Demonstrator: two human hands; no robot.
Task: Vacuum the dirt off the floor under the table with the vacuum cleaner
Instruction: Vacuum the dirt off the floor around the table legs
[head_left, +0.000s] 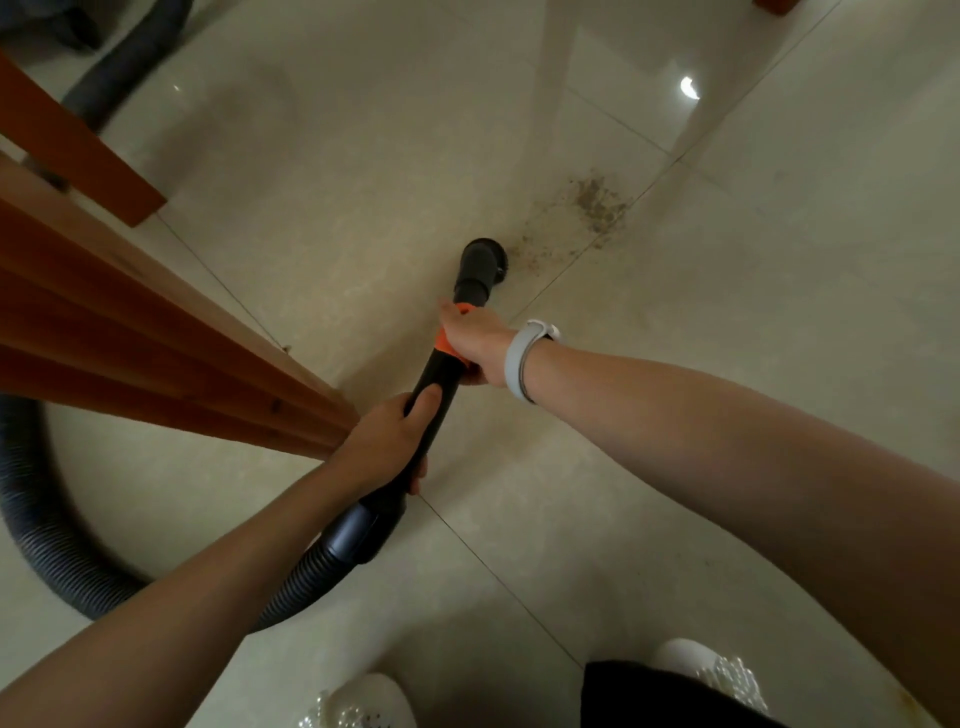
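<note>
A black vacuum tube (439, 379) with an orange collar points away from me over the pale tiled floor. Its round nozzle (480, 260) sits low at the near edge of a patch of brown dirt (592, 205), which spreads to the upper right along a tile joint. My right hand (475, 340) grips the tube at the orange collar; a grey band is on that wrist. My left hand (392, 444) grips the tube lower down, just above the ribbed hose joint. The grey ribbed hose (47, 525) loops back to the left.
Brown wooden table legs and rails (130, 332) slant in from the left, close to my left hand. A white leg (556, 57) stands at the far middle. More hose (124, 67) and the vacuum body lie at the top left. My white shoes (706, 670) are at the bottom.
</note>
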